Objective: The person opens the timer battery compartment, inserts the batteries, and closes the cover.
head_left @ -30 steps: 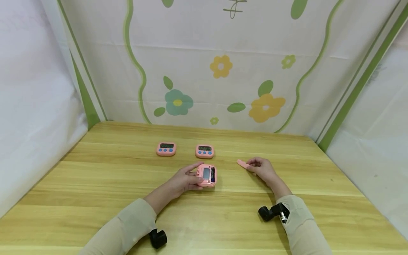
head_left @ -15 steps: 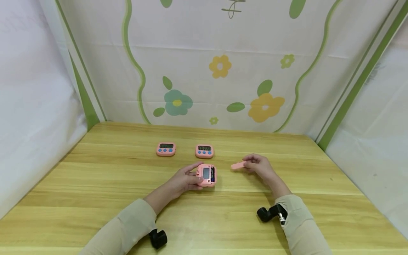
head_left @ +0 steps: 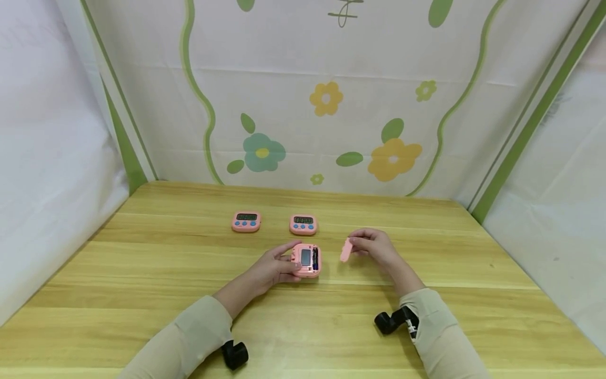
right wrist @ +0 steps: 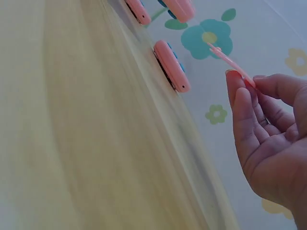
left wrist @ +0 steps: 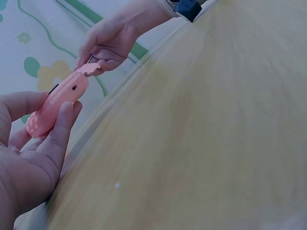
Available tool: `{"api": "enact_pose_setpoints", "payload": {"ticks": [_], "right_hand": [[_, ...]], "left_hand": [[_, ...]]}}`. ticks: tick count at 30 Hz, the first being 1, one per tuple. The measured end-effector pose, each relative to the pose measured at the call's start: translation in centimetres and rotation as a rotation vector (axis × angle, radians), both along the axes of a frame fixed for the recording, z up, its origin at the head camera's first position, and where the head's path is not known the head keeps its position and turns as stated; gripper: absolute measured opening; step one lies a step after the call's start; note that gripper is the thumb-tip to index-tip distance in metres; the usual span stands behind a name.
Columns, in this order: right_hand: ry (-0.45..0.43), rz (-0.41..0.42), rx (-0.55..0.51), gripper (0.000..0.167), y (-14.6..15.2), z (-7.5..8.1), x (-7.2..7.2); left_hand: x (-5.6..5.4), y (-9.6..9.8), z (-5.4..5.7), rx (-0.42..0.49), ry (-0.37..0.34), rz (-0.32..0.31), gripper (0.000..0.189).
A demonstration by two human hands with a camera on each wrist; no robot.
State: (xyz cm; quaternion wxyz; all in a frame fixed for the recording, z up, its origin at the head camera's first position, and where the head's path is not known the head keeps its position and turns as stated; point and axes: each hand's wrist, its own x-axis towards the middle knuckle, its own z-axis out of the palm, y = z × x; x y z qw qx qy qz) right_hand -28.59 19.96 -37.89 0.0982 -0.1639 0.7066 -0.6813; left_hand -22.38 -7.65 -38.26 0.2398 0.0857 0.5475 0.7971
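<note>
In the head view my left hand (head_left: 271, 271) grips a pink digital timer (head_left: 305, 260) by its left side, its back turned up. The timer's battery slot lies uncovered along the right, with a dark battery (head_left: 315, 259) inside. To the right of it, my right hand (head_left: 376, 247) pinches a narrow pink battery cover (head_left: 346, 249) by one end between thumb and fingers. A small gap separates cover and timer. The right wrist view shows the thin cover (right wrist: 232, 63) edge-on, pointing away from the fingertips.
Two more pink timers, a left one (head_left: 246, 221) and a right one (head_left: 303, 225), lie face up behind the hands, with blue buttons and dark displays. The wooden table (head_left: 331, 326) ends at a flower-printed cloth (head_left: 284, 105) at the back.
My right hand has moved left toward the timer and turned the cover from pointing left to standing nearly lengthwise. The left hand and its timer have stayed in place.
</note>
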Motion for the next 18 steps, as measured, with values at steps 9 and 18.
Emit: {"api": "enact_pose_setpoints", "payload": {"ticks": [9, 18], "right_hand": [[-0.142, -0.044, -0.026, 0.012, -3.3, 1.9, 1.8], [-0.190, -0.019, -0.035, 0.016, -6.3, 2.1, 2.6]], "left_hand": [[-0.1, 0.0, -0.1, -0.029, 0.001, 0.022, 0.069], [-0.1, 0.1, -0.1, -0.038, -0.002, 0.023, 0.068]]}}
